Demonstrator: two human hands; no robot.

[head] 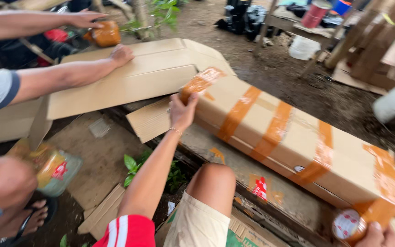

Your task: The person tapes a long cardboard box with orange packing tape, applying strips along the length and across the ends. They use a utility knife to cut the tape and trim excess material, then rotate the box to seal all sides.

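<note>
A long cardboard box (298, 137) lies across the middle, wrapped with several bands of brown tape. My left hand (181, 112) reaches to the box's left end, its fingers curled over a strip of brown tape (200, 82) at the top corner. My right hand (376, 235) is at the bottom right corner of the view and grips a roll of brown tape (347, 225) against the box's right end. My bent knee (212, 180) is just below the box.
Another person at the left rests a hand (120, 55) on a flattened cardboard sheet (133, 77) and holds a second tape roll (106, 34) with the other hand. Wooden boards, a white bucket (303, 47), a red can (315, 13) and small plants (136, 167) stand around on dirt ground.
</note>
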